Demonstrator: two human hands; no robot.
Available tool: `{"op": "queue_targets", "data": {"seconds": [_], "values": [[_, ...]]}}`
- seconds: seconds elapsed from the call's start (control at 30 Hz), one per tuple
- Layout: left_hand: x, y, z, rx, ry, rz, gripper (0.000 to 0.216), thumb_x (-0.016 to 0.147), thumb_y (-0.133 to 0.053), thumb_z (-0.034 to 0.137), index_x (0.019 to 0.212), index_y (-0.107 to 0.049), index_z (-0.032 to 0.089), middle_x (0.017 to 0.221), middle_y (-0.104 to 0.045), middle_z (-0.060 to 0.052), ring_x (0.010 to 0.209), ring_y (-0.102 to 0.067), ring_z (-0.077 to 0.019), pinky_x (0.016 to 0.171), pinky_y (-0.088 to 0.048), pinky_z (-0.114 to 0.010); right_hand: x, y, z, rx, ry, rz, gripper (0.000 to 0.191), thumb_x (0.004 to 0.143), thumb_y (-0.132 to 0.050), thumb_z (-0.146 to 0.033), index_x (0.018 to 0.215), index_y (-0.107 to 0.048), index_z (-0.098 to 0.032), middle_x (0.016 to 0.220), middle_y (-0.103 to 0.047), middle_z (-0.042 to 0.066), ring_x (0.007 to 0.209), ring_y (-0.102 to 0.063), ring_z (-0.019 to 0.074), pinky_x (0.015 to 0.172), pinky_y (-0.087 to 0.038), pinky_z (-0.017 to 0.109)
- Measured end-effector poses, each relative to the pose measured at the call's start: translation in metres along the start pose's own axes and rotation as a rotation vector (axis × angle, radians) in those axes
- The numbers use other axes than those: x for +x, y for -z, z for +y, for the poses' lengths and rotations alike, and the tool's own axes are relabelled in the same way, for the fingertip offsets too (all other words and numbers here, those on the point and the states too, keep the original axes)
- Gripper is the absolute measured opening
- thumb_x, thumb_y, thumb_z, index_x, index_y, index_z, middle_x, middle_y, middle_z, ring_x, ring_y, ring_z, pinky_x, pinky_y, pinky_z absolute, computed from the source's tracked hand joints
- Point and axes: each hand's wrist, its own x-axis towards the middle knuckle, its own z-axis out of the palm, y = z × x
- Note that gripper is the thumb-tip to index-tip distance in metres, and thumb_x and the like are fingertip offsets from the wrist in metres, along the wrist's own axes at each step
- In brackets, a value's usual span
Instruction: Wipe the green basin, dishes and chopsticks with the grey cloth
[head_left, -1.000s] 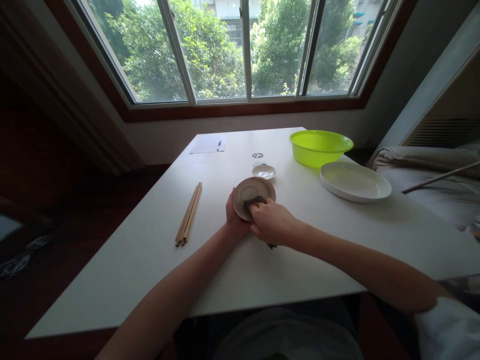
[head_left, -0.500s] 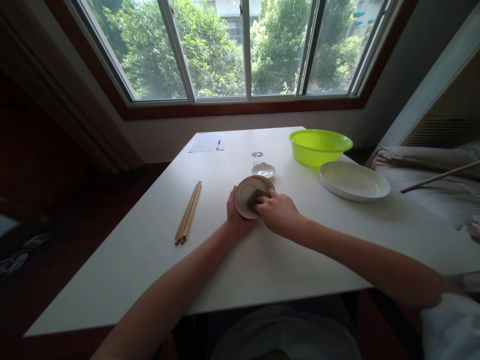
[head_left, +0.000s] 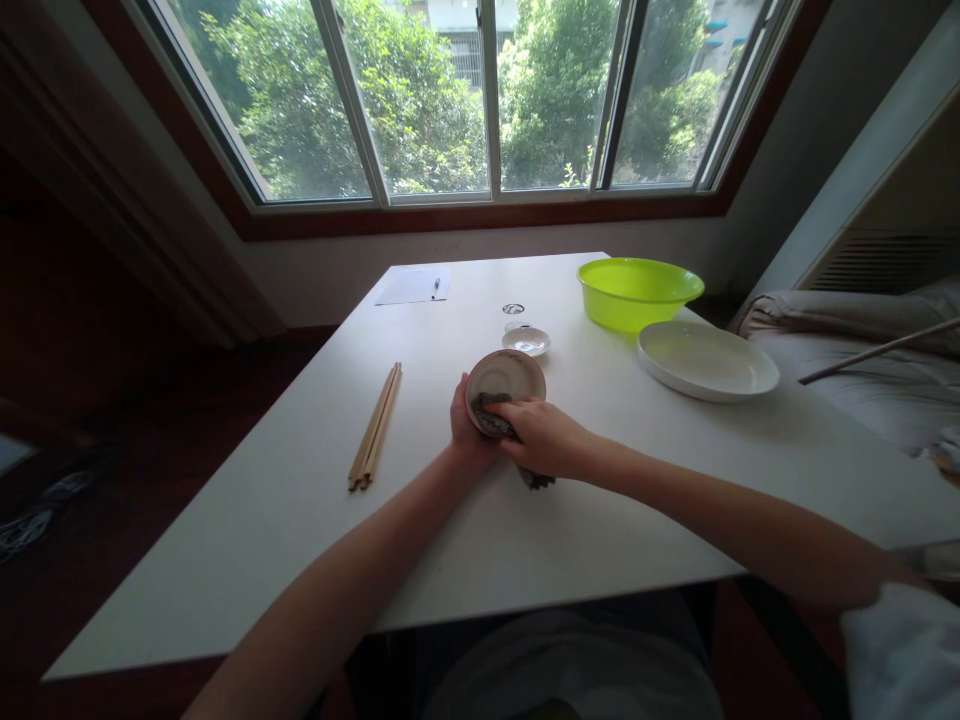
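Note:
My left hand (head_left: 470, 425) is wrapped round the left side of a small bowl (head_left: 506, 372), whose pale inside faces me, tilted. A dark grey-green cloth (head_left: 491, 420) is pressed against the lower part of the bowl's inside. My right hand (head_left: 541, 437) is closed on this cloth, its fingers reaching over the rim, and a dark end of it hangs below the palm. Just beyond the bowl stands a small white dish (head_left: 526, 342). The bowl's outside is mostly hidden.
Several wooden chopsticks (head_left: 375, 428) lie on the white table (head_left: 285, 530) at left. A yellow-green basin (head_left: 637, 300) and a white plate (head_left: 709, 362) stand at right. Farther back are a paper sheet (head_left: 405, 286) with a pen (head_left: 436, 288) and a small dark ring-like item (head_left: 513, 309).
My right hand has moved slightly left and down with the cloth, from the bowl's right middle to its lower inside. A cloth end now shows below my hand. The bowl has barely shifted.

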Motion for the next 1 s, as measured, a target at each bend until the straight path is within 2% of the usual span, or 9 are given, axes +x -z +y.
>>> {"op": "queue_targets", "data": {"seconds": [0.1,0.23,0.33,0.5,0.67,0.83,0.9,1.0], "values": [[-0.003,-0.002,0.003,0.021,0.085,-0.027,0.038,0.088,-0.042,0.04,0.094,-0.067,0.012,0.083,-0.071,-0.008,0.077,-0.066,-0.0204,0.079,-0.052,-0.033,-0.007,0.007,0.007,-0.187,-0.004,-0.04,0.032,0.085,-0.047,-0.016,0.11,-0.065,-0.02,0.111,-0.066,0.009,0.102,-0.055,0.0292,0.071,-0.045,0.035],[-0.006,-0.003,0.007,0.043,0.15,-0.098,0.042,0.086,-0.045,0.041,0.111,-0.064,0.012,0.093,-0.071,-0.01,0.089,-0.065,-0.0241,0.086,-0.05,-0.037,-0.011,0.015,0.012,-0.399,-0.016,0.029,0.034,0.088,-0.038,-0.009,0.099,-0.069,-0.015,0.113,-0.064,0.015,0.113,-0.046,0.035,0.078,-0.043,0.042],[-0.006,-0.002,0.009,0.031,0.144,-0.123,0.043,0.087,-0.045,0.043,0.11,-0.064,0.012,0.091,-0.071,-0.009,0.091,-0.065,-0.0237,0.087,-0.05,-0.036,-0.011,0.012,0.011,-0.369,0.01,0.052,0.036,0.087,-0.037,-0.007,0.109,-0.065,-0.013,0.12,-0.06,0.016,0.112,-0.047,0.0329,0.083,-0.041,0.042],[-0.005,0.0,0.011,0.055,0.14,-0.153,0.051,0.089,-0.039,0.053,0.098,-0.066,0.011,0.086,-0.071,-0.009,0.091,-0.066,-0.0221,0.087,-0.05,-0.033,-0.005,0.007,0.002,-0.081,0.034,-0.006,0.04,0.085,-0.048,-0.016,0.125,-0.055,-0.014,0.119,-0.063,0.01,0.105,-0.055,0.0256,0.088,-0.041,0.036],[-0.004,0.0,0.01,0.08,0.162,-0.227,0.057,0.09,-0.033,0.056,0.096,-0.068,0.011,0.085,-0.07,-0.01,0.099,-0.064,-0.024,0.09,-0.049,-0.032,0.001,0.012,-0.008,0.057,-0.025,0.039,0.039,0.085,-0.047,-0.018,0.123,-0.055,-0.011,0.111,-0.067,0.012,0.097,-0.061,0.0223,0.084,-0.042,0.031],[-0.002,0.001,0.01,0.05,0.142,-0.229,0.048,0.092,-0.036,0.048,0.098,-0.067,0.013,0.082,-0.07,-0.007,0.101,-0.063,-0.0239,0.093,-0.047,-0.035,-0.002,0.017,-0.007,-0.034,-0.004,-0.059,0.027,0.084,-0.05,-0.016,0.107,-0.064,-0.014,0.103,-0.069,0.01,0.092,-0.061,0.0224,0.079,-0.042,0.03],[-0.003,0.0,0.012,0.061,0.191,-0.242,0.049,0.091,-0.035,0.049,0.1,-0.066,0.012,0.083,-0.07,-0.007,0.1,-0.063,-0.0246,0.094,-0.046,-0.037,-0.004,0.021,-0.007,-0.141,0.016,-0.117,0.024,0.082,-0.049,-0.01,0.097,-0.068,-0.016,0.098,-0.07,0.009,0.09,-0.06,0.0228,0.076,-0.042,0.031],[-0.006,-0.004,0.016,0.1,0.295,-0.261,0.051,0.092,-0.033,0.05,0.104,-0.065,0.012,0.089,-0.07,-0.007,0.097,-0.063,-0.0251,0.091,-0.046,-0.038,-0.006,0.031,-0.006,-0.337,-0.015,-0.124,0.025,0.084,-0.047,-0.007,0.087,-0.07,-0.015,0.094,-0.069,0.012,0.101,-0.054,0.0299,0.073,-0.041,0.035]]}}
